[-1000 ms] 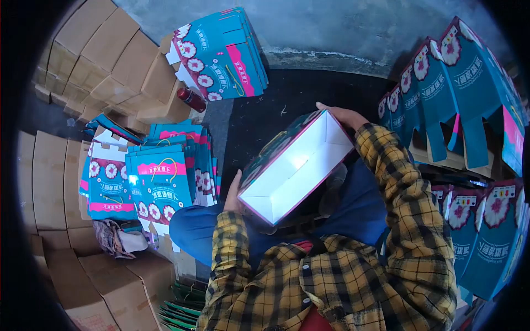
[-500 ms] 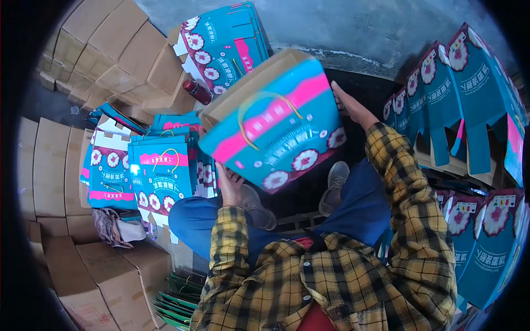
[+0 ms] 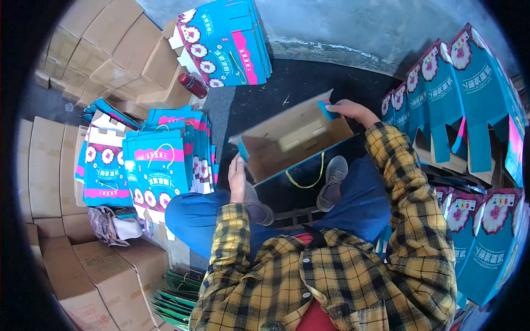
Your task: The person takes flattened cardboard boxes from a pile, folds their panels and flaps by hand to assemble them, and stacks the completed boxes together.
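Observation:
A teal and pink cardboard gift box point(image 3: 295, 135) stands in front of me between my feet, its open top facing up. Its bare brown inside shows, and a yellow cord handle point(image 3: 306, 179) hangs from the near side. My right hand point(image 3: 356, 112) pinches the small teal flap at the box's right end. At the left end my left hand point(image 3: 237, 179) grips the wall beside another teal flap; its fingertips are partly hidden. The printed front of the box is mostly turned out of sight.
Flat teal cartons lie stacked at the left point(image 3: 157, 165) and at the back point(image 3: 232, 44). Formed teal boxes point(image 3: 475, 94) line the right side. Brown cartons point(image 3: 110, 270) are piled on the left. A dark red bottle point(image 3: 193, 85) lies near the back stack.
The box has been lowered and tipped, so its opening now faces up instead of its printed front facing me. My right hand has moved onto the right end flap.

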{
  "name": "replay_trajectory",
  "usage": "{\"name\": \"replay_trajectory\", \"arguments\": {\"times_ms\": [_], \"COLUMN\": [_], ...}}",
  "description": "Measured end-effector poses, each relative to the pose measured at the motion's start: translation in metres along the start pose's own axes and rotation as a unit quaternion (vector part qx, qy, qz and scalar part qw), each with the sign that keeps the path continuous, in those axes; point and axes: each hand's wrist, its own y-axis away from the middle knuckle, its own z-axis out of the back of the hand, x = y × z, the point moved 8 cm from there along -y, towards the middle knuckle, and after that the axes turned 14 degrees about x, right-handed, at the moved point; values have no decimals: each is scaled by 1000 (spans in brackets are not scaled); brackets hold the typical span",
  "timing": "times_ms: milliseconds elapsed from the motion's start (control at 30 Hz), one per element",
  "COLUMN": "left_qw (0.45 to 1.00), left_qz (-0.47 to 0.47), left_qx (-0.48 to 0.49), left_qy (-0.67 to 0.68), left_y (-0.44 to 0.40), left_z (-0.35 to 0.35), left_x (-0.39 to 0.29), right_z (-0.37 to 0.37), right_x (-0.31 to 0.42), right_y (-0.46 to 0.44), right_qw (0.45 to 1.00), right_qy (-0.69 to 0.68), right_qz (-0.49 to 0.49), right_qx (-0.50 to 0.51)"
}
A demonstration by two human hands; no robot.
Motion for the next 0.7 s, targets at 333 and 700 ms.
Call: {"name": "replay_trajectory", "arguments": {"times_ms": [333, 700], "left_qw": [968, 975], "left_qz": [-20, 24], "left_qx": [132, 119], "left_qy": [-215, -185], "left_y": [8, 6], "left_z": [-33, -28], "left_x": [-56, -54], "right_z": [-67, 0], "right_x": [105, 39], "right_y": [24, -3], "right_qw": [835, 989], "right_qy": [511, -128], "right_qz": [176, 24], "right_qx": [-104, -74]}}
